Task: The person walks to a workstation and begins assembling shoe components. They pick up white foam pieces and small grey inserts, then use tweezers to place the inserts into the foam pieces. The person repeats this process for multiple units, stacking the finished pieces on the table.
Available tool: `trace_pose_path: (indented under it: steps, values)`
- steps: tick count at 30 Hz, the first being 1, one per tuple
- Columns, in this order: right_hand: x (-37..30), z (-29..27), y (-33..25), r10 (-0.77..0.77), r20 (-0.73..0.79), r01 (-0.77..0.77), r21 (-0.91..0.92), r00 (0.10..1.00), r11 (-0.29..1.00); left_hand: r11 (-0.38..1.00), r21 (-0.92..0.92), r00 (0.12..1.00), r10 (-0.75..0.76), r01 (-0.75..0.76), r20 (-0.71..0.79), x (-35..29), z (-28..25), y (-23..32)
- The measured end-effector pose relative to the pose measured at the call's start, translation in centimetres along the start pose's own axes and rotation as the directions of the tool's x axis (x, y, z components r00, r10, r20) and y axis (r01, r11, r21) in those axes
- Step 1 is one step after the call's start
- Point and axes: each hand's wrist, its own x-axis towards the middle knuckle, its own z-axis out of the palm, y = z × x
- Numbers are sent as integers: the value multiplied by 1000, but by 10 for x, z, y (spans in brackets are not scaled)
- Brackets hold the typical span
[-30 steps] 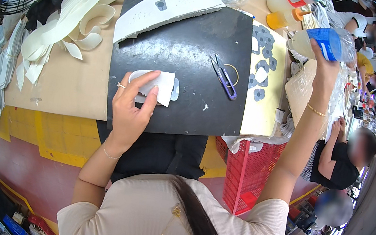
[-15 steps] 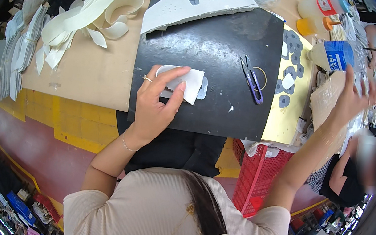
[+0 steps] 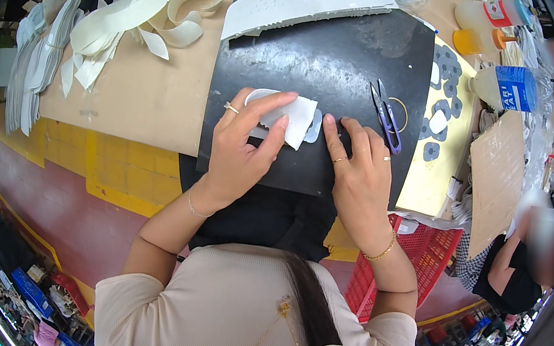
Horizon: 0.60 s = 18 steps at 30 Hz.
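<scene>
Head view: on the black mat, the white piece was gripped, seemingly being positioned, by the left hand, and steadying seemed called for from the empty, spread right hand.

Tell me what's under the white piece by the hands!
A pale bluish piece pokes out at the right edge of the white piece; whatever else lies underneath is covered.
</scene>
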Motion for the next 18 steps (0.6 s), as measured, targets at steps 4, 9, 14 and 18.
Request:
trace_pose_path:
  steps: [4,9,14,18]
  values:
    - [-6,-12,4,-22,71,8,197,997,980,1000,9,1000,10,-10,2,-1,1,-3]
    - [-8,-7,-10,252,-130,-154,506,959,849,996,-42,997,-75,76,28,-1,0,0]
    - [-4,14,-38,82,-152,-78,36,985,996,985,-138,994,-105,107,22,-3,1,-5]
    - [-6,14,-41,60,-122,-62,-17,991,998,953,-217,978,-208,210,29,-3,-1,2]
